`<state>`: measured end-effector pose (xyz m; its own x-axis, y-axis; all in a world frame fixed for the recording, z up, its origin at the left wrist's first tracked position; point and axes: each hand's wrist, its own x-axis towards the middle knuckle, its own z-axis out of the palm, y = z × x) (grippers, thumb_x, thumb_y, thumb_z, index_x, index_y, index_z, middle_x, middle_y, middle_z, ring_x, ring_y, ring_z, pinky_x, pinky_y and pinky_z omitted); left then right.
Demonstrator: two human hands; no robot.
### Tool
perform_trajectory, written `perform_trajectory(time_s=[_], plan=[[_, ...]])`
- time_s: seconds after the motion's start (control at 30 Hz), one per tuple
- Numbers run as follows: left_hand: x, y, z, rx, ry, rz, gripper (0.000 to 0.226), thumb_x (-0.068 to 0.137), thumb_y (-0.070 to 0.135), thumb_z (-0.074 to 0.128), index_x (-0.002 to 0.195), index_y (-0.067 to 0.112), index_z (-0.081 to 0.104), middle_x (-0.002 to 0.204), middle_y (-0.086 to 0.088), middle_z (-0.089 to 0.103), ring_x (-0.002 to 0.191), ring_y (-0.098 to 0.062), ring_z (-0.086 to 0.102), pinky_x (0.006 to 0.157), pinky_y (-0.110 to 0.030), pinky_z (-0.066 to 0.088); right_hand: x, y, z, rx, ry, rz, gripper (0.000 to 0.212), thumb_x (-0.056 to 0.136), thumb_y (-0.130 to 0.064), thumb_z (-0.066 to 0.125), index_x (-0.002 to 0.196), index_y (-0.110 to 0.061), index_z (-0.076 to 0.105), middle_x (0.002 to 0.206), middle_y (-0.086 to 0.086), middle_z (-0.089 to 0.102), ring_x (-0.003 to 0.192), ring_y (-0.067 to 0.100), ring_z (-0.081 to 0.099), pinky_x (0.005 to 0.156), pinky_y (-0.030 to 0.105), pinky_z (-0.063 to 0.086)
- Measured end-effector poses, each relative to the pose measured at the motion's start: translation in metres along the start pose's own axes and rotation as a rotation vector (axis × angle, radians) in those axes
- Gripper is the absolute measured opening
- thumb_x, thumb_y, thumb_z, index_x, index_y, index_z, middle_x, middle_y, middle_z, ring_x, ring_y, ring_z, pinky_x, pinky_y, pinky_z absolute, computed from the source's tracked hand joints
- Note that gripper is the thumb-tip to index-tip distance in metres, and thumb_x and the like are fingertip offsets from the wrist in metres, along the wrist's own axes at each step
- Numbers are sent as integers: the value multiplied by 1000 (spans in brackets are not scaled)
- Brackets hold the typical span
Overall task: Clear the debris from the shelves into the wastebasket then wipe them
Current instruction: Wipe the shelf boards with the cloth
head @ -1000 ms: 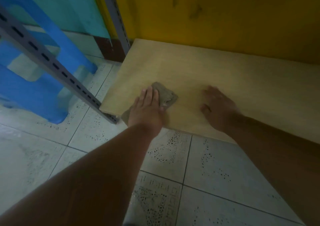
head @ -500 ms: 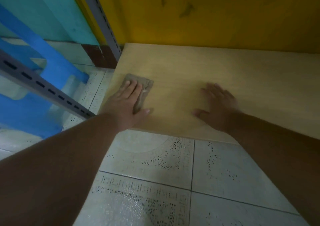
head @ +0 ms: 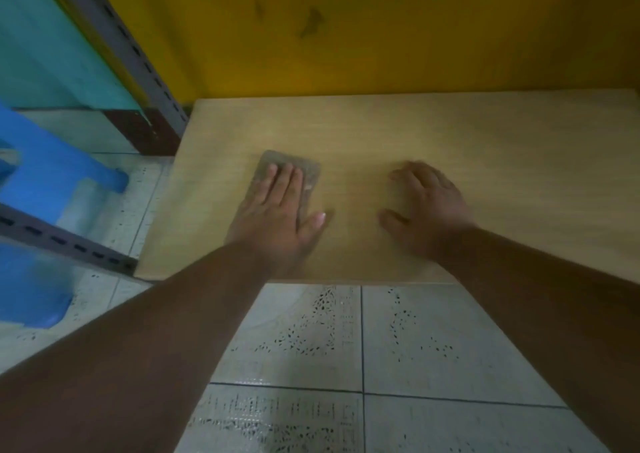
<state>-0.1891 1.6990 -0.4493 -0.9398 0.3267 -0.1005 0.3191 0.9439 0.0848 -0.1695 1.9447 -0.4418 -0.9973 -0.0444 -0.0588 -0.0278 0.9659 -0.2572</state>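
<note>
1. Head camera view: we look down on a low wooden shelf board [head: 433,133] that fills the frame from 9 to 3 o'clock.
2. Our left hand [head: 277,220] presses flat on a grey cleaning cloth [head: 308,172], fingers straight and close together, thumb spread toward 3 o'clock.
3. We see the cloth on the left part of the board, near 10 o'clock of frame centre, its far edge showing beyond the fingertips.
4. Our right hand [head: 427,210] rests palm down on bare wood just beside it at 3 o'clock, fingers relaxed and slightly apart, holding nothing.
5. We see a yellow wall [head: 381,29] behind the board at 12 o'clock.
6. We see a grey slotted upright [head: 128,47] at 10 o'clock and a blue plastic stool [head: 45,182] at 9 o'clock.
7. Speckled white floor tiles [head: 415,348] lie at 6 o'clock.
</note>
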Motion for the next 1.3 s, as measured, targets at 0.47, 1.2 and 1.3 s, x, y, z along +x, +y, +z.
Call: perform_trajectory(time_s=[0.47,1.2,1.3], plan=[[46,62,-13,8,-101,264,65,103,50,24,158,23,2,167,3,-3,152,-17,-4,122,-34,2,-22,74,-31,-29,-24,140,68,83,-63,51,139,-26,44,151,3,34,140,25,26,112,43,25],[31,110,-5,-431,125,97,56,99,28,51,152,18,34,163,-2,23,149,-20,19,120,-32,14,-20,48,-38,228,143,109,38,93,-15,46,129,-9,56,133,12,51,122,30,47,100,30,39],[21,34,-6,-119,112,-15,59,98,33,44,154,20,28,165,-3,13,151,-22,11,121,-36,11,-8,4,-20,84,-3,164,55,100,-28,36,149,-7,29,158,12,22,147,29,15,120,39,18]])
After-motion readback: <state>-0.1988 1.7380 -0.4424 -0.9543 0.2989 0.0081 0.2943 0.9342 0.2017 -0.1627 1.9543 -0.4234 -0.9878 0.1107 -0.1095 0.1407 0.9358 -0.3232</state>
